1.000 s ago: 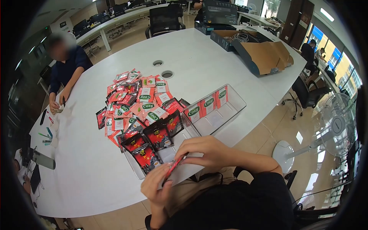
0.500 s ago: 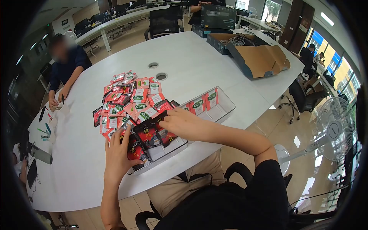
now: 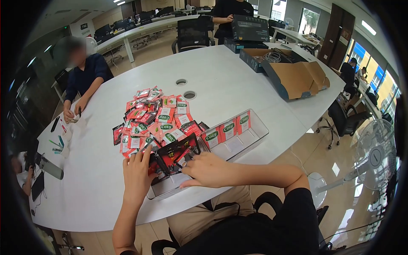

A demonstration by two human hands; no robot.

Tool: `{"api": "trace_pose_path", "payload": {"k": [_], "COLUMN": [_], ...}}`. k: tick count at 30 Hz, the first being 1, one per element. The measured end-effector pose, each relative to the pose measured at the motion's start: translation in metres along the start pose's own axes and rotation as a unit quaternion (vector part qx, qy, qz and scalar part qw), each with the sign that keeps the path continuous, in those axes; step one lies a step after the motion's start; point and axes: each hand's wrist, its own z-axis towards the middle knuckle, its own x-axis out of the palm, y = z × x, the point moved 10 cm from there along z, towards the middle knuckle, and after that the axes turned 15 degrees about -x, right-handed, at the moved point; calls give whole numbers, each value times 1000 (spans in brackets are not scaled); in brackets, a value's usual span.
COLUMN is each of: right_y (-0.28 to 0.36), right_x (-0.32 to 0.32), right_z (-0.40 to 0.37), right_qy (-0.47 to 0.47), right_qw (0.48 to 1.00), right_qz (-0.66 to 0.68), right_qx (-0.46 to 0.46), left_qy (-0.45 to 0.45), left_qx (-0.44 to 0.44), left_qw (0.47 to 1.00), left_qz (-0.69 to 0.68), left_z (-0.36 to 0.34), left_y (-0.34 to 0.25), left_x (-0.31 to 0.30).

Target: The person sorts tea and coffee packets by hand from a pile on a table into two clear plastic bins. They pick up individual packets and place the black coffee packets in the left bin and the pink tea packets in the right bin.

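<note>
Both hands (image 3: 172, 172) on black-red packets (image 3: 175, 152)

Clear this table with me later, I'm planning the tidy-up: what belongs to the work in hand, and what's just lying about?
Seemingly in use:
- black-and-red packets
- pile of Cozy packets
- clear plastic container

Probably just lying about:
- open cardboard box
- coiled cable

one view, taken from my head, facing forward and down. my left hand (image 3: 137, 173) and right hand (image 3: 208, 170) appear near, below centre; the white table (image 3: 100, 187) spreads beyond them, with the black chair (image 3: 193, 34) farther off, near the top.
</note>
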Motion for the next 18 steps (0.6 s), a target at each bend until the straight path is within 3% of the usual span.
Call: {"api": "trace_pose_path", "payload": {"k": [1, 5, 11, 18], "right_y": [-1, -7, -9, -10], "right_x": [17, 37, 20, 18], "right_z": [-2, -4, -3, 1], "right_qy": [93, 146, 107, 159], "right_qw": [993, 982, 984, 963], "right_qz": [68, 121, 142, 210], "right_qx": [9, 20, 20, 64], "left_qy": [-2, 16, 33, 28], "left_qx": [5, 12, 11, 44], "left_qw": [1000, 1000, 999, 998], "left_qz": [0, -12, -27, -44], "left_z": [1, -1, -8, -6], "left_y": [-2, -2, 6, -1], "left_x": [-2, -1, -3, 0]}}
